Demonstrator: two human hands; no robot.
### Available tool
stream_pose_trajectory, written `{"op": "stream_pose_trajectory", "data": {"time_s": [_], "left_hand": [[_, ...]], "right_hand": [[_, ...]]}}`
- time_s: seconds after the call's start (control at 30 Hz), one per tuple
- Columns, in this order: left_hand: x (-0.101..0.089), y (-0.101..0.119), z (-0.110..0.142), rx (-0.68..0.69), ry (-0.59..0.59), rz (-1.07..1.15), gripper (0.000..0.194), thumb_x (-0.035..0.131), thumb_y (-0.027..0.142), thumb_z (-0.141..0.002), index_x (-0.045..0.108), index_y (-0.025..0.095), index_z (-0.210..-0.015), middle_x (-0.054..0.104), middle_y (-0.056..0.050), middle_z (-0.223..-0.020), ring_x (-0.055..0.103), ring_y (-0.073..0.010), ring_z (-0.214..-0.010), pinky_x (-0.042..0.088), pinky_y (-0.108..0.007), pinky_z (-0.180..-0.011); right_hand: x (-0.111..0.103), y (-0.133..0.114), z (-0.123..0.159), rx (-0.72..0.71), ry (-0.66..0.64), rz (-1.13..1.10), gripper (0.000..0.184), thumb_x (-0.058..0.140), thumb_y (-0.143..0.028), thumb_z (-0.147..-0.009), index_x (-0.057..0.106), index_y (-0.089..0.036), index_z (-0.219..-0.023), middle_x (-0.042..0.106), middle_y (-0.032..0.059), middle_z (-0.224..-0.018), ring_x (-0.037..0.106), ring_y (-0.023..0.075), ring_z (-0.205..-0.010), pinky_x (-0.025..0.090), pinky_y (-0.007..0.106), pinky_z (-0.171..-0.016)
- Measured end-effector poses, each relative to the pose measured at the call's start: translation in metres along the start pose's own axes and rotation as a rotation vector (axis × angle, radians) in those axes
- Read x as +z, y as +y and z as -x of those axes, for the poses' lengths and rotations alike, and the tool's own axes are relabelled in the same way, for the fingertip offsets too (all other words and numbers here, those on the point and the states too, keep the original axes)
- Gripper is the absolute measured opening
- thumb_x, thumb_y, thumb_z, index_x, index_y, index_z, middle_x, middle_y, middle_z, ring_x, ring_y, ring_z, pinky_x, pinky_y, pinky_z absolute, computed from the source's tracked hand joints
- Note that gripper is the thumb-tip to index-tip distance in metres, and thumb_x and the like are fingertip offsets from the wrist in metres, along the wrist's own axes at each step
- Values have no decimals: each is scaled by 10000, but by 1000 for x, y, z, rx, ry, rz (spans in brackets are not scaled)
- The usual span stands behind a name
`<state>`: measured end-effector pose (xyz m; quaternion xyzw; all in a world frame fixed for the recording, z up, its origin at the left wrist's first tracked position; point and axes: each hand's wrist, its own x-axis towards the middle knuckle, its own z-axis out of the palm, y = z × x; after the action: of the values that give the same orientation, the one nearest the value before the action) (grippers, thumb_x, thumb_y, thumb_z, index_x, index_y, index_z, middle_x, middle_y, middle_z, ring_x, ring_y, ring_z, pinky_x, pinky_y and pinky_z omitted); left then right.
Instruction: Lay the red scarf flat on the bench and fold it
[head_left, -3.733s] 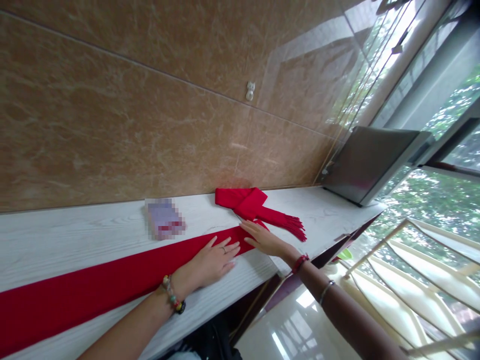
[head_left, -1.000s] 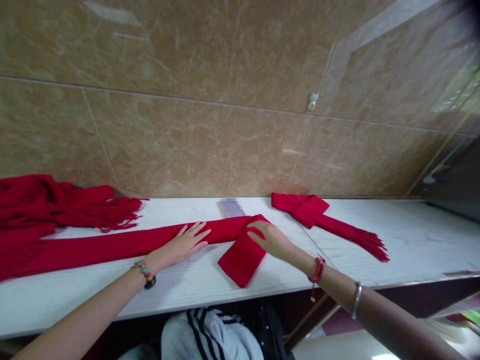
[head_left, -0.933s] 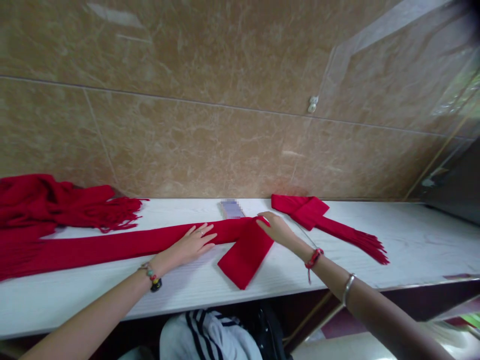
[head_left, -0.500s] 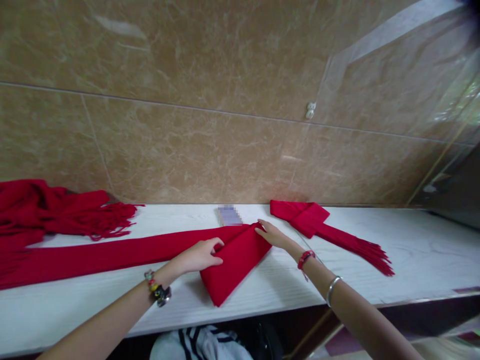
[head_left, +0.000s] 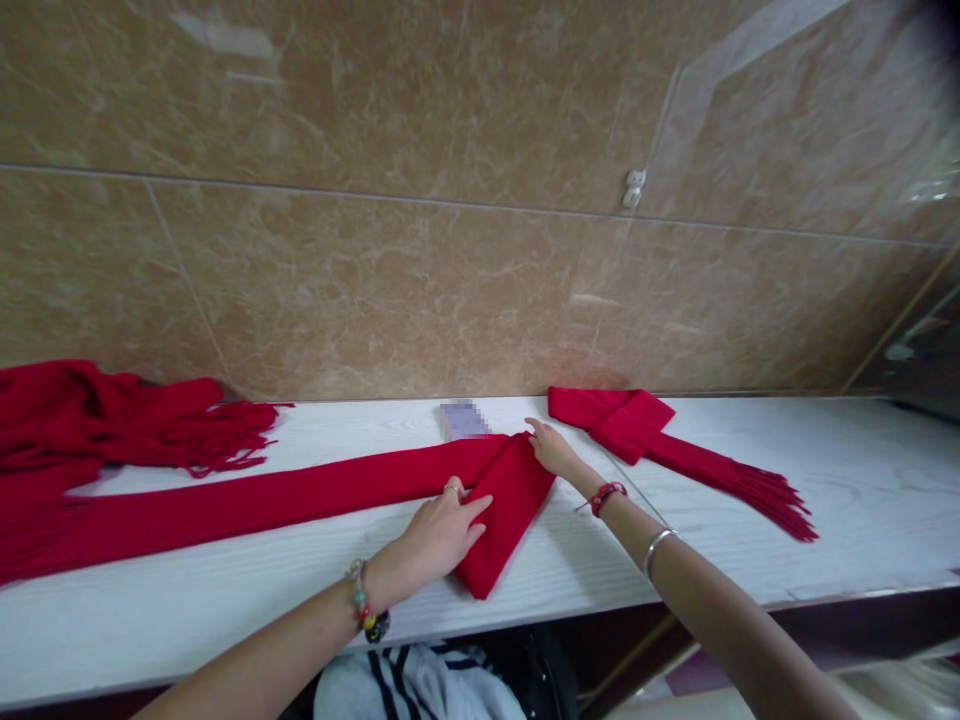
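Scarf flap (head_left: pixel 519 490) rightward, nr tbl edge (head_left: pixel 570 609)

Under diffuse light, glare streaks the brown tile wall (head_left: pixel 390 290). Soft shadow edges the folded red fabric scarf (head_left: pixel 517 490) on the white wooden worktop (head_left: pixel 720 460); a lavender rectangle (head_left: pixel 464 419) near its back edge is pixelated.

Scarf (head_left: pixel 285 496) is coloured red | counter (head_left: pixel 862 480) is grained white | wall (head_left: pixel 450 290) is marbled brown | pale cloth (head_left: pixel 442 688) is striped black
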<state>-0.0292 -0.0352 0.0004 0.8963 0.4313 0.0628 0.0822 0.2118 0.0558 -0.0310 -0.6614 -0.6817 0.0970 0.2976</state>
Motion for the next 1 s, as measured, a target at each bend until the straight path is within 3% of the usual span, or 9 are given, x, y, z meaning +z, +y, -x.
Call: {"op": "stream_pose_trajectory", "data": {"time_s": [0.1,0.17,0.33,0.4,0.5,0.63,0.73,0.83,1.0], "left_hand": [[-7,-9,-5,14,143,-115,449,482,393,-859,440,292,-1294,342,-130,-1362,399,-320,-1199,327,-483,-961],[-9,-25,-11,7,210,-126,480,424,426,-882,393,250,-1328,263,-134,-1426,266,-319,-1292,257,-501,-1009],[5,-59,-16,-22,37,-95,540,323,488,-904,285,242,-1383,176,-117,-1474,116,-321,-1345,214,-559,-1011],[11,-61,-15,-43,6,-125,533,331,485,-902,292,251,-1379,205,-104,-1467,127,-318,-1344,178,-596,-1007],[11,-55,-14,-79,70,-121,464,315,425,-919,390,221,-1329,246,-101,-1454,169,-312,-1336,163,-604,-1011],[1,-39,-12,7,193,37,393,323,332,-917,531,154,-1200,463,-120,-1304,419,-240,-1199,296,-409,-1018],[-3,-28,-8,46,91,169,459,506,386,-822,501,177,-1230,627,-75,-1029,569,-208,-948,423,-316,-869],[-6,-23,-6,34,13,275,504,576,303,-767,476,207,-1251,653,-36,-911,594,-181,-818,445,-277,-779],[-27,-36,-5,-59,87,450,406,513,240,-790,519,203,-1194,639,-38,-928,590,-166,-838,446,-261,-765]], "right_hand": [[5,-4,0,-12,26,-41,471,434,-126,-818,403,-80,-1285,574,189,-1153,546,228,-1050,393,326,-889],[7,-4,-2,21,28,-79,501,486,-189,-813,393,-81,-1294,587,189,-1128,554,247,-1038,405,347,-875],[-1,6,-12,122,6,-238,492,577,-211,-768,462,-118,-1237,666,117,-949,628,206,-854,477,312,-747],[-7,9,-13,126,1,-319,458,553,-229,-792,470,-116,-1229,670,104,-945,637,181,-820,494,290,-712],[-12,8,-12,107,4,-405,416,562,-245,-785,522,-109,-1176,660,109,-1005,626,178,-888,492,288,-758],[-13,1,-7,98,5,-465,360,536,-248,-794,572,-122,-1130,636,115,-1095,597,192,-983,462,319,-851],[-13,-5,-2,100,-9,-479,314,504,-251,-811,610,-151,-1089,627,102,-1125,573,211,-1035,425,355,-916],[-12,-9,1,107,-23,-480,336,519,-198,-786,603,-177,-1110,605,90,-1170,530,219,-1106,381,367,-971],[-16,-10,5,179,-98,-596,407,423,-173,-820,517,-163,-1216,599,98,-1178,568,205,-1057,444,355,-905]]}}
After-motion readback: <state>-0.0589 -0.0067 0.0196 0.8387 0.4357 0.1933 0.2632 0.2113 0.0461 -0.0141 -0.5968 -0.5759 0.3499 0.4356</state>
